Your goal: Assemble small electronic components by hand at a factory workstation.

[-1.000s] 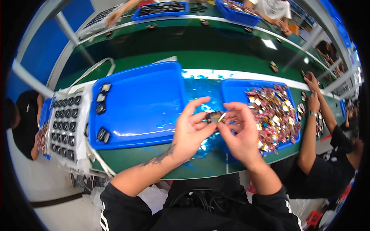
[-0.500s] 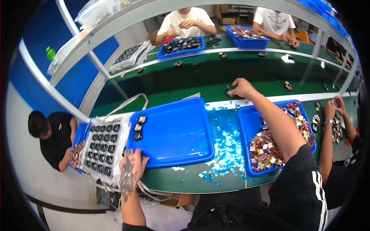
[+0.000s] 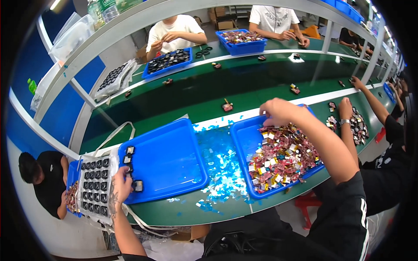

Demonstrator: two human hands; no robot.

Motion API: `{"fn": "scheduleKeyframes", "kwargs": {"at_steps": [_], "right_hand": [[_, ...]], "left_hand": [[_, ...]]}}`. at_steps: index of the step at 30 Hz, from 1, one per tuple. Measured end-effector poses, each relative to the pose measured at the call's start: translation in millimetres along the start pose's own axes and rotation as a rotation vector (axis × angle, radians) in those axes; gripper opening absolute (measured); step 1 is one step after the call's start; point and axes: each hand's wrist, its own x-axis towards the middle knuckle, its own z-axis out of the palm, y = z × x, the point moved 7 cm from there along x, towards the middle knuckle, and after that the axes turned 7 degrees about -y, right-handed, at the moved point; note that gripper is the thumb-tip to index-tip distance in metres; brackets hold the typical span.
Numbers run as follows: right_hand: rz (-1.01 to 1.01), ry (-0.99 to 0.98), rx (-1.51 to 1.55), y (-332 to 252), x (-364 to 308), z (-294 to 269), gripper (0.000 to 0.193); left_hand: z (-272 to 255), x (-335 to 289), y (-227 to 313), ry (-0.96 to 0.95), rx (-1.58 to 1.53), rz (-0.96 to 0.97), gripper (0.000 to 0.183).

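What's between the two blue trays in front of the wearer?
Shiny blue scraps, scattered on the green bench between left tray and right tray. Shows in the head view.

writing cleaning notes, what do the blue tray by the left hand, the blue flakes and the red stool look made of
Blue tray: likely moulded plastic, smooth and semi-glossy, judging by rounded corners and soft highlights. Blue flakes: perhaps thin plastic film, glossy; they lie flat and glare. Red stool: probably plastic, from its even colour; partly hidden, finish unclear.
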Motion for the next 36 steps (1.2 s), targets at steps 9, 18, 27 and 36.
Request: {"fn": "scheduleKeyframes", "kwargs": {"at_steps": [9, 18, 27, 36], "right_hand": [[0.071, 0.121, -0.228, -15.9, -14.8, 30.6, 0.027], [0.128, 0.399, 0.521, -58.9, -53.6, -8.4, 0.029], [-0.162, 0.339, 1.500, -146.5, -73.8, 34.9, 0.038], [-0.205, 0.391, 1.326, -161.3, -65.9, 48.5, 0.018]], "left_hand": [[126.7, 17.5, 161.0, -0.434, -1.282, 0.144, 0.027], [178.7, -4.4, 192.5, -0.560, -1.086, 0.256, 0.030], [180.4, -26.5, 211.7, -0.645, -0.943, 0.433, 0.022], [179.4, -33.4, 206.9, -0.523, -0.825, 0.568, 0.015]]}}
